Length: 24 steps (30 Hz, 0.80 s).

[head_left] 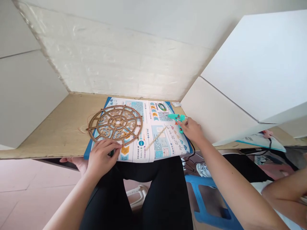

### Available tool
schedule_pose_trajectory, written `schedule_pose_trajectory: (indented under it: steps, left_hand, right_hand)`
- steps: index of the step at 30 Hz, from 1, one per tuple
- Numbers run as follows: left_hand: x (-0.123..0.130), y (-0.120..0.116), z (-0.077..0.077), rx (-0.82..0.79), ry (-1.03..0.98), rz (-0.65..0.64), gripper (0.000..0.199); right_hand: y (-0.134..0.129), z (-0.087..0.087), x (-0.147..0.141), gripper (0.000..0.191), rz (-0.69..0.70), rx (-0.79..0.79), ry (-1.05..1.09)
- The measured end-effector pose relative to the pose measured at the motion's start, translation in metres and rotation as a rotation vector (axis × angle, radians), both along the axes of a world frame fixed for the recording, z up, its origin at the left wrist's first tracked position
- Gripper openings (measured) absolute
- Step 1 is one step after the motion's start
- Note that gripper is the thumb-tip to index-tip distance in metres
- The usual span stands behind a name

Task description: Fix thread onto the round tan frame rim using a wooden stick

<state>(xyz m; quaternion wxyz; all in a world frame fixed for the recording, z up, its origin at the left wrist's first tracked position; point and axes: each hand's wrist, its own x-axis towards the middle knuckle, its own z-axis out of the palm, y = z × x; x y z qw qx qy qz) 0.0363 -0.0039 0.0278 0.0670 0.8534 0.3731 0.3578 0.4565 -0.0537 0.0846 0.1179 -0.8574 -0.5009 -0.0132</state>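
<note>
On the counter (59, 134), over a printed sheet (155, 134), the left hand (102, 156) rests closed on the near rim of the round wooden lattice disc (115, 125), while the right hand's (192, 129) fingers curl around the teal glue gun (177, 118) beside it. A thin wooden stick (155, 138) lies between them. This looks like the gluing step; bringing the nozzle to the disc would call for steadying the disc.
</note>
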Motion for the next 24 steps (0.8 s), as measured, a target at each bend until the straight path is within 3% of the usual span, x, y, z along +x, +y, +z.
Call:
schedule_pose_trajectory:
  steps: [3, 6, 11, 15, 19, 24]
  left_hand:
    - [-0.001, -0.001, -0.001, -0.036, -0.001, 0.009, 0.019]
    - [-0.003, -0.001, -0.004, -0.075, -0.012, 0.017, 0.019]
    - [-0.003, 0.001, -0.006, -0.099, -0.022, 0.019, 0.02]
    - [-0.004, 0.002, -0.003, -0.091, -0.035, 0.014, 0.021]
    - [-0.005, 0.003, -0.002, -0.096, -0.058, 0.018, 0.02]
    - [-0.006, 0.006, -0.007, -0.108, -0.085, -0.003, 0.018]
  right_hand:
    - [-0.016, 0.012, -0.017, 0.052, -0.064, 0.026, -0.101]
    - [-0.03, 0.018, -0.042, 0.059, -0.027, -0.024, -0.189]
    - [-0.02, 0.013, -0.08, 0.031, 0.32, -0.137, -0.208]
    - [0.012, 0.008, -0.088, 0.034, 0.633, -0.161, -0.133]
    - [0.03, 0.015, -0.093, 0.017, 0.814, -0.027, -0.002]
    - [0.037, 0.017, -0.133, 0.006, 0.822, 0.3, 0.35]
